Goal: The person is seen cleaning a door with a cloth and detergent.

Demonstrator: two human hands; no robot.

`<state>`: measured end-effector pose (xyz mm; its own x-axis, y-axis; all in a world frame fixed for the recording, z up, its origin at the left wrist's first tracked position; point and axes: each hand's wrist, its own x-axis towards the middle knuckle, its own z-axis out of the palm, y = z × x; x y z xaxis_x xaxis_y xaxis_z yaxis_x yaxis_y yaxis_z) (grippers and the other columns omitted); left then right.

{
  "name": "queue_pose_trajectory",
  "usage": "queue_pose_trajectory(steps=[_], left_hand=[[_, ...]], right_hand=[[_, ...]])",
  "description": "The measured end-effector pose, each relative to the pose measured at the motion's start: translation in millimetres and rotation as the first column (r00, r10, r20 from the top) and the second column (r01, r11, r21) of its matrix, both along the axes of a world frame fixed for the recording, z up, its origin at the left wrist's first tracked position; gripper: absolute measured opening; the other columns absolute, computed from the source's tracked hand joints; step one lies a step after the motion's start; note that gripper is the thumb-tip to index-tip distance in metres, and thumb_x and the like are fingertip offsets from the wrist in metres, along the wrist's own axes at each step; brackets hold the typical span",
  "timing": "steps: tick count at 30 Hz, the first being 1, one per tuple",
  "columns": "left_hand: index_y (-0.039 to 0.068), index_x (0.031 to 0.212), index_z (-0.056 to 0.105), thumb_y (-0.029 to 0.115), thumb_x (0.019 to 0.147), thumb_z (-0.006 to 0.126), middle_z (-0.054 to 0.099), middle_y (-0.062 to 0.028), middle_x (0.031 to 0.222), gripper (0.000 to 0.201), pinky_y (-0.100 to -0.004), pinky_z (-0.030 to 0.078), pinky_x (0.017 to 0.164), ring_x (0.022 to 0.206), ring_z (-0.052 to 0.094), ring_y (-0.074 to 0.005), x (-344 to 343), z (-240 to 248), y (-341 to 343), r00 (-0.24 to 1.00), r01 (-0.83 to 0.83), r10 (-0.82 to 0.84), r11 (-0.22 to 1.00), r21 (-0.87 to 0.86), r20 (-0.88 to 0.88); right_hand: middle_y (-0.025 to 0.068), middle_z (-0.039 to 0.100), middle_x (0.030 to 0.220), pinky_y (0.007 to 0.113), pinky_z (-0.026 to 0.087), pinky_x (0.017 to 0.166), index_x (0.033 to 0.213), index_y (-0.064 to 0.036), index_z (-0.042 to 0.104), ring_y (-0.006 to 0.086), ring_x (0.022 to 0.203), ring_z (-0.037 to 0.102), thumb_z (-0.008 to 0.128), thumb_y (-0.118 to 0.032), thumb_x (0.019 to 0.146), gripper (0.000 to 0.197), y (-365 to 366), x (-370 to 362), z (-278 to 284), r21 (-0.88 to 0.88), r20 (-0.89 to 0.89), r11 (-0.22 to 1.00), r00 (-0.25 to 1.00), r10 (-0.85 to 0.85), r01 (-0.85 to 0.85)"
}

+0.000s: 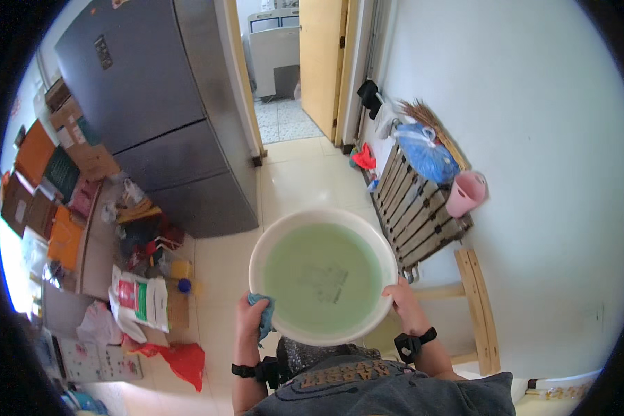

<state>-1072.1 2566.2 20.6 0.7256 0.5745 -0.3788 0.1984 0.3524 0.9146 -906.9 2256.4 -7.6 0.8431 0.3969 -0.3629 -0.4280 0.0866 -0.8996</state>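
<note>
A wide white basin point(324, 216) is held in front of my body, nearly level. Pale green-looking water point(312, 253) fills much of it, and a dark printed pattern shows on its bottom. My left hand point(247, 320) is closed on the basin's lower left rim, with a blue-green cloth point(265, 319) bunched against the rim in the same grip. On the lower right side, my right hand point(404, 301) grips the rim, its thumb on top. The fingers under the basin are hidden. A black strap with a small device sits on each wrist.
A tall grey refrigerator point(145, 90) stands ahead left, beside an open doorway with a yellow door point(320, 62). Along the right wall are a slatted wooden rack point(412, 194), a blue bag point(426, 154), a pink bucket point(467, 193) and a wooden frame point(477, 305). Boxes and bags crowd the left.
</note>
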Motion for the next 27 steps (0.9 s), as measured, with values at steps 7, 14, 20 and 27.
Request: queue_pose_trajectory(steps=[7, 14, 20, 27], left_hand=[[-0.005, 0.096, 0.054, 0.004, 0.07, 0.058, 0.06, -0.0085, 0.08, 0.027, -0.0282, 0.048, 0.058, 0.066, 0.059, -0.0151, 175.6, -6.0, 109.8, 0.984, 0.179, -0.177, 0.98, 0.091, -0.028], [-0.004, 0.094, 0.055, 0.005, 0.07, 0.059, 0.06, -0.0083, 0.081, 0.026, -0.0284, 0.047, 0.058, 0.067, 0.058, -0.0147, 346.5, -17.0, 194.4, 0.974, 0.226, -0.225, 0.972, 0.066, -0.024], [-0.003, 0.093, 0.055, 0.003, 0.07, 0.058, 0.059, -0.0079, 0.081, 0.025, -0.0286, 0.047, 0.06, 0.068, 0.057, -0.0153, 487.9, -27.4, 238.8, 0.991, 0.131, -0.131, 0.99, 0.042, -0.02], [-0.003, 0.093, 0.055, 0.004, 0.07, 0.058, 0.058, -0.0076, 0.081, 0.024, -0.0298, 0.047, 0.062, 0.071, 0.057, -0.0158, 608.6, -18.2, 297.1, 0.999, 0.031, -0.031, 0.999, -0.006, -0.028]], right_hand=[[0.0122, 0.057, 0.095, 0.029, 0.045, 0.067, 0.112, 0.0071, 0.048, 0.0204, 0.08, 0.057, 0.049, 0.002, 0.06, 0.053, 82.3, 131.3, 17.8, -0.046, -0.032, 0.983, 0.983, -0.181, 0.179], [0.0122, 0.059, 0.092, 0.03, 0.047, 0.065, 0.108, 0.0091, 0.05, 0.0217, 0.077, 0.058, 0.049, 0.002, 0.058, 0.05, 164.5, 279.6, 20.8, -0.021, -0.018, 0.972, 0.972, -0.234, 0.234], [0.0119, 0.059, 0.096, 0.03, 0.046, 0.071, 0.11, 0.0083, 0.05, 0.02, 0.084, 0.058, 0.048, 0.003, 0.057, 0.054, 216.9, 436.5, 16.7, -0.027, -0.004, 0.99, 0.99, -0.138, 0.138], [0.0118, 0.059, 0.093, 0.03, 0.046, 0.072, 0.11, 0.0084, 0.049, 0.0214, 0.083, 0.058, 0.05, 0.002, 0.057, 0.054, 291.8, 594.0, 18.4, -0.019, -0.004, 0.997, 0.997, -0.079, 0.079]])
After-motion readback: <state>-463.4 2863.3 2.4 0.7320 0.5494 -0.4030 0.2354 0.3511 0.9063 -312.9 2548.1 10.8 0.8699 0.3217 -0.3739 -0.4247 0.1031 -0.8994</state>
